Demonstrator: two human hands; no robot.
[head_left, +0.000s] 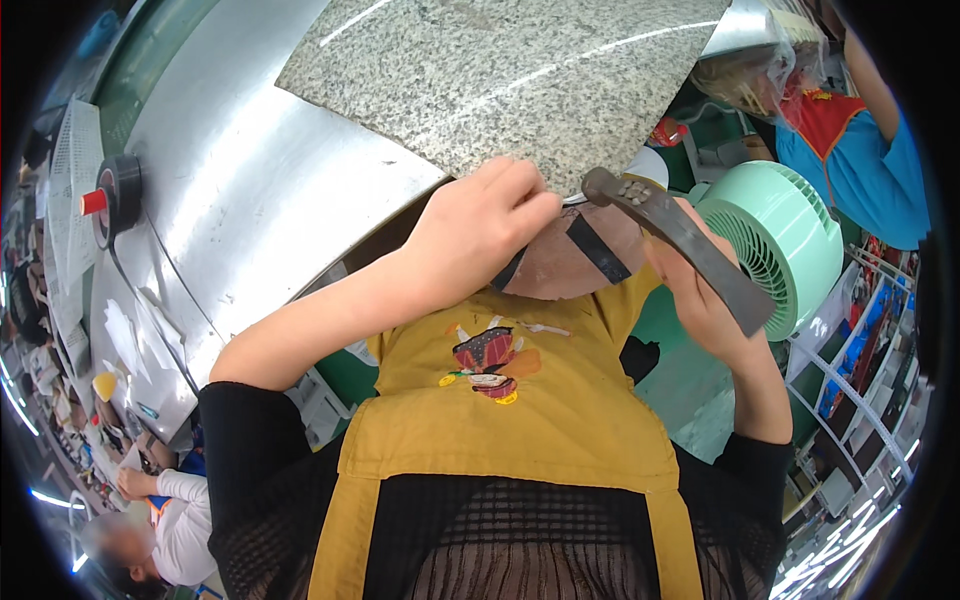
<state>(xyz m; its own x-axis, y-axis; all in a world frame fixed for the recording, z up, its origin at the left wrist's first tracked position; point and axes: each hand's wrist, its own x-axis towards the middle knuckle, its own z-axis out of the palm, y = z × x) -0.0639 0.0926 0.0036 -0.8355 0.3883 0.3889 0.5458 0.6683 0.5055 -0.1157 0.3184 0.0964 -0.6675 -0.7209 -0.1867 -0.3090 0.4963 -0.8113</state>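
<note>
My right hand (705, 300) is closed round a hammer, its handle mostly hidden. The dark metal hammer head (690, 235) lies slantwise in front of the hand, its round face up by the slab's near edge. My left hand (485, 225) is closed in a pinch at the near edge of a speckled grey granite slab (500, 80); what its fingers hold is hidden. Just below the fingertips is a rounded brownish-pink piece (560, 255) with black tape strips, against my yellow apron (510, 420). A thin pale edge shows between the left fingers and the hammer.
The slab lies on a shiny metal table (260, 150). On its left stand a black tape roll (122, 203) and white paper scraps (125, 335). A mint-green fan (775, 245) is close to my right hand. Co-workers sit at the far right and lower left.
</note>
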